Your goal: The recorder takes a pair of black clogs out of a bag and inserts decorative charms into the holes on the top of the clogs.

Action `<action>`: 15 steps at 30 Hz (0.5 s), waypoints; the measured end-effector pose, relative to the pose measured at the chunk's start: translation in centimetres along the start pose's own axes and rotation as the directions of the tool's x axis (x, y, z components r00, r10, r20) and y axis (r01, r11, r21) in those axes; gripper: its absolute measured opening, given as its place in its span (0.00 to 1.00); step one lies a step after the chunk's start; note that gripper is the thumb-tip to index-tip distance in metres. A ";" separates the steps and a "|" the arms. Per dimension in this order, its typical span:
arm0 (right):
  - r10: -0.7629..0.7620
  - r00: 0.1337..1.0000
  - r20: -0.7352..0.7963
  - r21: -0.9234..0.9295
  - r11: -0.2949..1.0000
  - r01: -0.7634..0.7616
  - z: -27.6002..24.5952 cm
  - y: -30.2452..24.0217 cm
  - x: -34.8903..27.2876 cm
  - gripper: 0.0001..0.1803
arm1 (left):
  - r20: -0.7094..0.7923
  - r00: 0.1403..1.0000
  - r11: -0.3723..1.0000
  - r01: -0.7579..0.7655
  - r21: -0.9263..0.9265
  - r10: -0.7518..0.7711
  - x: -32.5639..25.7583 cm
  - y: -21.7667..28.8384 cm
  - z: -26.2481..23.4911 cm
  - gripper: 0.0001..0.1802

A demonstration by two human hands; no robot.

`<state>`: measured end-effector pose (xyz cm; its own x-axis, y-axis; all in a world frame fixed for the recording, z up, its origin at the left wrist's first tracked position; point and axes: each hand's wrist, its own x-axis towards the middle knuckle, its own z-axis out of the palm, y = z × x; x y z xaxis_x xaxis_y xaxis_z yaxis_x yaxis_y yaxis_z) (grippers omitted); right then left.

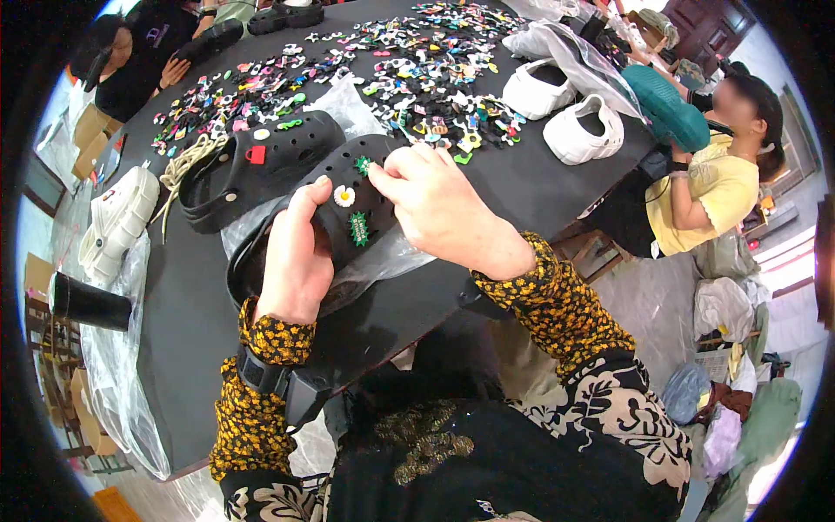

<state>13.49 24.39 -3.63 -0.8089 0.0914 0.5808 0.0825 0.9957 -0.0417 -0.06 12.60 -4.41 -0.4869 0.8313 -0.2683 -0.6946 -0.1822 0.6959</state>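
Observation:
A black foam clog [323, 165] lies tilted under both hands on the dark table. My left hand [298, 252] grips it, with fingers inside the opening and thumb up beside the upper. Over the upper, my right hand [430, 200] is closed, its fingertips pressed at a small green charm [362, 164] near the toe; whether it pinches that charm or another small piece is hidden. A white daisy charm [344, 196] and a spiky green charm [359, 228] sit on the same upper. Beside it stands a second black clog [261, 163] bearing a red charm [255, 155] and others.
Many loose colourful charms [435, 74] cover the table's far part. White clogs [584, 129] stand at the right, another white clog [119, 224] at the left by a black cylinder [90, 301]. Beige cord [193, 163] lies near. Two people sit across, one holding a green clog [665, 104].

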 end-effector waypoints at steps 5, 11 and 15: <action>0.174 0.985 -0.009 0.357 0.921 -0.159 -0.4 0.1 -0.6 0.15 | 0.062 0.997 0.996 0.052 -0.076 -0.047 0.9 0.6 -0.3 0.18; 0.135 0.984 -0.119 0.313 0.945 -0.092 0.0 -2.5 -0.7 0.15 | 0.071 0.997 0.999 0.042 -0.031 -0.040 0.5 1.0 -0.2 0.18; 0.144 0.984 -0.108 0.304 0.947 -0.105 0.5 -3.2 -0.7 0.16 | 0.098 0.995 0.977 -0.053 0.207 0.033 -0.8 0.7 -0.7 0.15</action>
<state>13.45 21.14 -4.33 -0.7210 0.2313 0.6532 -0.0143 0.9375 -0.3477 -0.57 11.44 -4.16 -0.4550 0.8724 -0.1783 -0.5430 -0.1132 0.8321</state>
